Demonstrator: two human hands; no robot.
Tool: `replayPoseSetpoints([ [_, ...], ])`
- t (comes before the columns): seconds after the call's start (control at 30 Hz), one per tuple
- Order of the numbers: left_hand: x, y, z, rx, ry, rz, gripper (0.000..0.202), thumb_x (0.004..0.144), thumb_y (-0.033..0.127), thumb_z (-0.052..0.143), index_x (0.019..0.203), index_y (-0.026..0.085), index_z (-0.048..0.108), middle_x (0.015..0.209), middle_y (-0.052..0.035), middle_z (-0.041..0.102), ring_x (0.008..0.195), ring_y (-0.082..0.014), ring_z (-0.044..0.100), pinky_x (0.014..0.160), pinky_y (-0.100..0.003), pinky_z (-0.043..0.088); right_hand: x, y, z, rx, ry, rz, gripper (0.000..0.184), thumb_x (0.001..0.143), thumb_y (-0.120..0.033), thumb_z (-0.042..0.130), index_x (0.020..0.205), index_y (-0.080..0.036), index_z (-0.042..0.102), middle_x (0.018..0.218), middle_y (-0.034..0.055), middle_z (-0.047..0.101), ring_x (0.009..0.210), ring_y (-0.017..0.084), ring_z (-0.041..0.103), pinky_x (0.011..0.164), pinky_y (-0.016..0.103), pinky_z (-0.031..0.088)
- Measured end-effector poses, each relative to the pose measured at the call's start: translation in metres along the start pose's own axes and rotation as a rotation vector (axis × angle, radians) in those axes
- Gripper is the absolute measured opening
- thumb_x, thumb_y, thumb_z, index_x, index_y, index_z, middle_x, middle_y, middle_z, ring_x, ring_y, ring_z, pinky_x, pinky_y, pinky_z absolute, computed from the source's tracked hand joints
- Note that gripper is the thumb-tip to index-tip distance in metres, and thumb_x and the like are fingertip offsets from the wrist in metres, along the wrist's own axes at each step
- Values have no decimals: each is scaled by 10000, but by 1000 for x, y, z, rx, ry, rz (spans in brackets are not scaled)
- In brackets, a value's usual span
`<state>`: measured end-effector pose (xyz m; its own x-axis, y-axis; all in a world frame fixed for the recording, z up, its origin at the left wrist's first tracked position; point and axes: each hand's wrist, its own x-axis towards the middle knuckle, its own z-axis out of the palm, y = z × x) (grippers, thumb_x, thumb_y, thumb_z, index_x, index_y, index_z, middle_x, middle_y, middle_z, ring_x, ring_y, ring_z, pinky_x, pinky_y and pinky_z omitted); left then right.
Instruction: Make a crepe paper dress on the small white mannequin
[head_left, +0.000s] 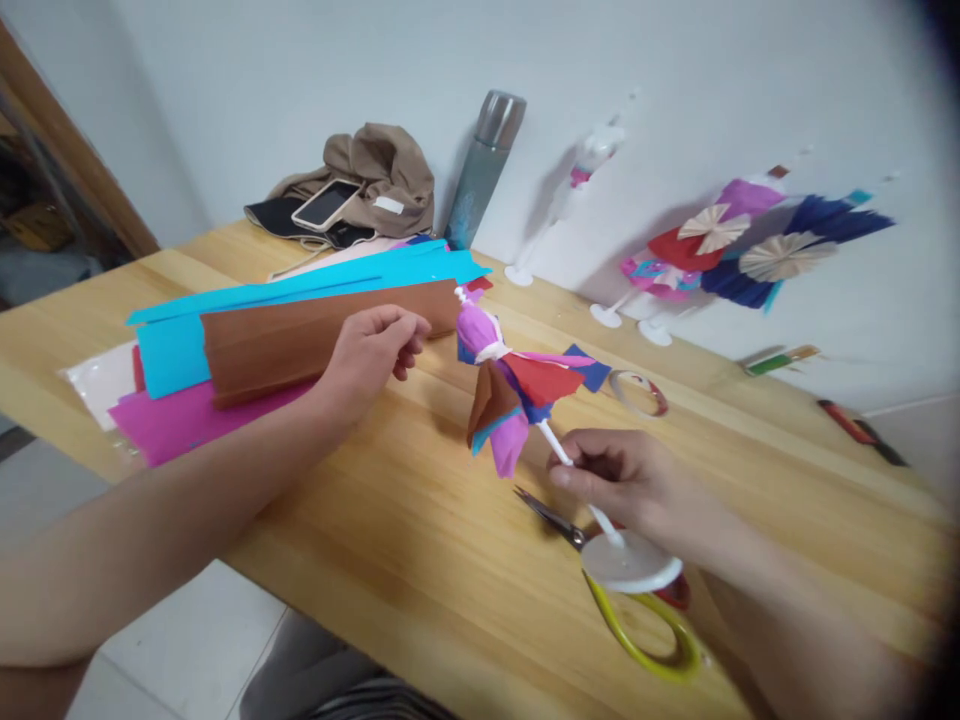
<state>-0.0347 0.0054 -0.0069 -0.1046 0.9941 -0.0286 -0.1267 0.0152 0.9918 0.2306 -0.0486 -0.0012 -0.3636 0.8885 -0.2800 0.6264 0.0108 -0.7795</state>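
Note:
My right hand (622, 480) is closed round the thin white rod of a small mannequin (510, 385), held tilted over the wooden table (420, 560). The mannequin wears a dress of purple, red, brown and blue paper pieces. Its round white base (630, 562) points toward me. My left hand (375, 350) hovers just left of the figure's top, fingers curled in loosely, apart from it and with nothing visible in them. Scissors with yellow-green handles (637, 620) lie under the base.
Sheets of brown (300, 335), blue and magenta crepe paper lie at the left. At the back stand a grey flask (484, 165), a phone on a beige cloth (326, 203), several dressed mannequins (720, 240), and a tape ring (637, 392).

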Motion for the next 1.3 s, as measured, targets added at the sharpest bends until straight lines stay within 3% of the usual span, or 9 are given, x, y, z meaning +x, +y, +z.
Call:
replayPoseSetpoints([
  [0.1, 0, -5, 1, -70, -32, -73, 138, 777, 257, 637, 719, 138, 677, 712, -31, 645, 635, -108, 577, 615, -230, 470, 2, -2, 5, 168, 12, -20, 472, 744, -606, 722, 616, -191, 535, 522, -53, 405, 470, 83, 343, 442, 231, 269],
  [0.3, -5, -13, 5, -202, -133, -254, 190, 775, 299, 667, 751, 115, 711, 808, -87, 711, 729, -140, 646, 737, -275, 488, 0, 6, 18, 474, -147, 9, 478, 747, -643, 723, 736, -174, 630, 564, -25, 511, 415, 58, 323, 397, 220, 207],
  [0.43, -8, -14, 8, -265, -163, -329, 243, 826, 313, 642, 740, 99, 716, 788, -99, 708, 690, -146, 644, 721, -291, 485, 1, 9, 23, 538, -206, 26, 481, 736, -660, 724, 807, -186, 681, 581, -13, 547, 403, 62, 314, 375, 225, 173],
  [0.8, -11, -13, 11, -273, -187, -359, 203, 830, 219, 605, 705, 95, 705, 726, -83, 702, 650, -142, 630, 691, -277, 474, 2, 11, 28, 472, -128, 12, 476, 777, -650, 694, 850, -181, 667, 624, -17, 570, 418, 59, 333, 417, 229, 237],
  [0.9, -9, -17, 9, -272, -214, -347, 179, 803, 241, 632, 744, 90, 711, 769, -101, 719, 687, -166, 646, 719, -305, 481, -1, 5, 19, 314, -14, -63, 412, 835, -602, 642, 857, -191, 655, 645, -8, 580, 474, 96, 428, 453, 243, 334],
  [1.0, -8, -20, 8, -276, -221, -352, 206, 799, 286, 659, 753, 92, 711, 786, -111, 720, 706, -181, 650, 745, -325, 482, -3, 0, 6, -68, 190, -302, 283, 907, -423, 568, 725, -208, 595, 632, 7, 585, 565, 144, 526, 537, 274, 410],
  [1.13, -9, -20, 10, -306, -201, -386, 297, 858, 352, 642, 751, 84, 711, 796, -131, 717, 715, -193, 655, 741, -328, 481, 0, 0, -7, -560, 357, -538, 283, 913, -186, 451, 642, -214, 527, 601, 17, 574, 521, 138, 513, 510, 264, 371],
  [1.3, -5, -10, 11, -383, -112, -442, 394, 1001, 323, 439, 787, 114, 696, 739, -98, 692, 656, -161, 638, 689, -298, 478, 5, 12, -10, -858, 438, -609, 264, 901, -134, 421, 692, -221, 556, 642, 25, 564, 515, 148, 490, 492, 270, 338],
])
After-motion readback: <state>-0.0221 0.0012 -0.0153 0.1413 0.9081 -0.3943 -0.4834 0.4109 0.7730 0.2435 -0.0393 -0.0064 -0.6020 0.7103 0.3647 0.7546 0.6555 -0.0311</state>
